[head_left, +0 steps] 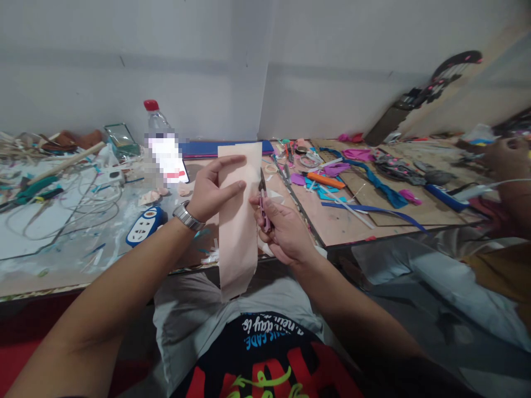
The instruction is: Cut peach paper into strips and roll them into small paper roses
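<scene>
A long pale peach sheet [238,221], paper or thin fabric, lies in front of me. It runs from the back of the table to over the front edge, where its end hangs above my lap. My left hand [215,185] rests on its left side, thumb and index finger spread apart and pressing it down. At the sheet's right edge, my right hand [286,226] grips a pink-handled knife [266,213]. The dark blade points away from me, close alongside that edge. My curled fingers partly cover the handle.
A lit phone [168,160] leans before a red-capped bottle [153,113]. Left are a blue-white power socket [144,226], cables and green-handled pliers [37,190]. On the right lie an orange cutter [324,180], coloured scraps and a blue strip [373,210]. Another person's hand [508,166] is far right.
</scene>
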Demonstrator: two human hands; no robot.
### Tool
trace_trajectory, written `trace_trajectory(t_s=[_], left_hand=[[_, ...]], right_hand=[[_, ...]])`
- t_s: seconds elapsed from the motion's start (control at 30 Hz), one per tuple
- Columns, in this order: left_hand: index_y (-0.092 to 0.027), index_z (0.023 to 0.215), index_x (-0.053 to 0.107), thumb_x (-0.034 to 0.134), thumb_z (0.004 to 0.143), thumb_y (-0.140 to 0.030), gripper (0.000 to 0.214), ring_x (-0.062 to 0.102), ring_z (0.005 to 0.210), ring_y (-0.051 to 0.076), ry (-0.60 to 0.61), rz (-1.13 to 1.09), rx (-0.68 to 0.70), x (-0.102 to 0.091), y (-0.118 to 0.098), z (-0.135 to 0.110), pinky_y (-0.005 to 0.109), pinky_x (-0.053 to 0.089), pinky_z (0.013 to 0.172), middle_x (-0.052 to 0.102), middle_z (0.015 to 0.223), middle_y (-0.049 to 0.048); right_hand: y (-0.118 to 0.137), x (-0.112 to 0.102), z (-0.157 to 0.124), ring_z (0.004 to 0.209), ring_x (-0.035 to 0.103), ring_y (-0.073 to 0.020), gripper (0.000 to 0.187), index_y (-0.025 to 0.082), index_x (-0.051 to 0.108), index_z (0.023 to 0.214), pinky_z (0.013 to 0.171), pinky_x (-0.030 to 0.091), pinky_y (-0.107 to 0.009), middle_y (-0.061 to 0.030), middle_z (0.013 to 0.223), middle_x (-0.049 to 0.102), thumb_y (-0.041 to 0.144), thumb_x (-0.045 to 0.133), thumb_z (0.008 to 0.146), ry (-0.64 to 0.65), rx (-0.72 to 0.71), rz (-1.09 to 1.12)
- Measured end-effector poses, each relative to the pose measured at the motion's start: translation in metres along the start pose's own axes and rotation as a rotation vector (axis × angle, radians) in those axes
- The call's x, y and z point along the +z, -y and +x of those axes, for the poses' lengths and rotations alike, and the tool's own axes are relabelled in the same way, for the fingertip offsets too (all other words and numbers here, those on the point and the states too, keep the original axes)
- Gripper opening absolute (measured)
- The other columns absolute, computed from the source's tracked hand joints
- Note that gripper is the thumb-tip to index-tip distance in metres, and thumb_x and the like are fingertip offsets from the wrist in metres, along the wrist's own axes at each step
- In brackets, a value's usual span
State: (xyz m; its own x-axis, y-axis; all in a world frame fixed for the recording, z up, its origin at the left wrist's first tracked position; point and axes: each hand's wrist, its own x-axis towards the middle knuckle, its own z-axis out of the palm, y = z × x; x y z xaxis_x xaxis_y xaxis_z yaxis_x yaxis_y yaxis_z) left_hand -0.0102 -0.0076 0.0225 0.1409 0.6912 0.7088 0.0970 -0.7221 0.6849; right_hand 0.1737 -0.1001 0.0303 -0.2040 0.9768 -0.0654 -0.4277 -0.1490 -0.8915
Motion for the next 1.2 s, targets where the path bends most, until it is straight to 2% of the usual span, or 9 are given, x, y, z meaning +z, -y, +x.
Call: trace_trajectory(t_s=[0.3, 0.6, 1.2], left_hand=[[-0.028, 0.128, 0.069, 0.084, 0.079, -0.042, 0.053, 0.067, 0.122, 0.027, 0.002, -0.004, -0.002, 0.0, 0.001, -0.001, 0.046, 0.052, 0.111, 0.071, 0.132, 0.0072], [-0.023, 0.124, 0.072, 0.084, 0.079, -0.038, 0.049, 0.068, 0.121, 0.025, 0.055, -0.002, 0.013, 0.0, -0.008, 0.001, 0.042, 0.052, 0.111, 0.073, 0.129, 0.0086], [-0.023, 0.127, 0.071, 0.083, 0.08, -0.038, 0.051, 0.067, 0.122, 0.025, 0.053, -0.02, -0.02, 0.0, -0.009, 0.0, 0.038, 0.053, 0.108, 0.071, 0.133, 0.0084]], right_hand=[[-0.001, 0.0, 0.001, 0.046, 0.03, -0.0026, 0.047, 0.018, 0.074, 0.099, 0.041, 0.016, -0.018, 0.0061, 0.062, 0.049, 0.058, 0.083, 0.075, -0.003, -0.014, 0.002], [0.003, -0.002, 0.001, 0.047, 0.032, -0.0022, 0.051, 0.019, 0.074, 0.103, 0.04, 0.019, -0.016, 0.0072, 0.064, 0.048, 0.06, 0.083, 0.074, 0.007, -0.005, -0.015], [-0.005, -0.015, 0.002, 0.047, 0.031, -0.0017, 0.054, 0.017, 0.077, 0.109, 0.043, 0.018, -0.019, 0.0066, 0.066, 0.049, 0.06, 0.081, 0.075, -0.024, -0.082, -0.202]])
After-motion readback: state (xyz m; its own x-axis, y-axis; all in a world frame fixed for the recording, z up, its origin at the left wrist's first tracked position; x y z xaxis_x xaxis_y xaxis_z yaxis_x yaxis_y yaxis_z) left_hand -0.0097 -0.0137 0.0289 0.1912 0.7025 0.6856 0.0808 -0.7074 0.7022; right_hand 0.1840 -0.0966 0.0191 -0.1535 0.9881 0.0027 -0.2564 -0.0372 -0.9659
